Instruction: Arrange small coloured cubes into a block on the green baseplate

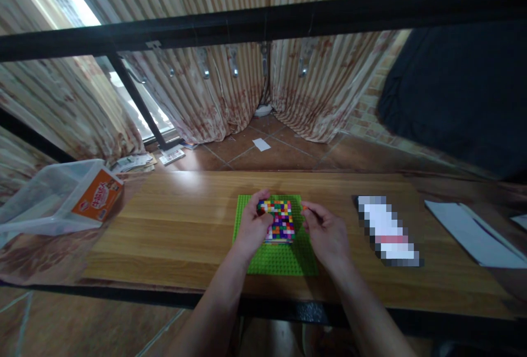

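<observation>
A green studded baseplate [284,261] lies on the wooden tabletop. On it stands a low, roughly square block of small multicoloured toy bricks [282,225]. My left hand [252,225] is closed round the left side of this brick block, thumb over its top and fingers along the far left corner. Just right of the block, above the baseplate's right edge, my right hand [327,233] pinches a tiny orange brick [305,208] between thumb and forefinger. Part of the block's left side is hidden by my left hand.
A phone with a blurred screen [389,230] lies right of my right hand. Beyond it are white papers [477,233]. At the far left stands a clear plastic bin [53,192] with an orange label. A black metal bar [263,24] with hooks crosses behind the table [177,225].
</observation>
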Motion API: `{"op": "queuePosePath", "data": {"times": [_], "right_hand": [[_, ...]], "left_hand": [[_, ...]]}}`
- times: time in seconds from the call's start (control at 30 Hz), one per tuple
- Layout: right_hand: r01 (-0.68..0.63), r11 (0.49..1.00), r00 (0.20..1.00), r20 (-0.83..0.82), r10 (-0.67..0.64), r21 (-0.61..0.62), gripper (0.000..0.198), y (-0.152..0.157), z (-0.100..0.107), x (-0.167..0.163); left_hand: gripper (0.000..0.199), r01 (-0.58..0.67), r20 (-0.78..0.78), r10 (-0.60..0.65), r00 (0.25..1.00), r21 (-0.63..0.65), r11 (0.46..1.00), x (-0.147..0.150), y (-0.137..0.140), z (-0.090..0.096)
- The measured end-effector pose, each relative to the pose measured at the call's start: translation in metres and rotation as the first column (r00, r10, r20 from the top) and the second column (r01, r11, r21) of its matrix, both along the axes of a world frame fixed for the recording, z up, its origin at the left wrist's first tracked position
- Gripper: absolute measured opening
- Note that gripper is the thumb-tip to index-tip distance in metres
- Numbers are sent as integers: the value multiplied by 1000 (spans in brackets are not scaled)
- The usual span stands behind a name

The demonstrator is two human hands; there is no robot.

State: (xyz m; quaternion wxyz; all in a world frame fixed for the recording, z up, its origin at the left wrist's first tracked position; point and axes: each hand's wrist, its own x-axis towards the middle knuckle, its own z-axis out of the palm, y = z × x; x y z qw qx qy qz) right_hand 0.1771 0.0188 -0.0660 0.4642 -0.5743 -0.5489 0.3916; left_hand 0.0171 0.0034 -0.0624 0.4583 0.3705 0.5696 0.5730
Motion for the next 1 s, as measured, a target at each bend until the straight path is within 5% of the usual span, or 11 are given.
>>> {"op": "queuePosePath", "data": {"times": [1.0], "right_hand": [[-25, 999, 999, -42, 27, 38, 25, 2, -2, -1]], "left_hand": [[57, -38, 52, 38, 998, -1, 999, 4, 0, 4]]}}
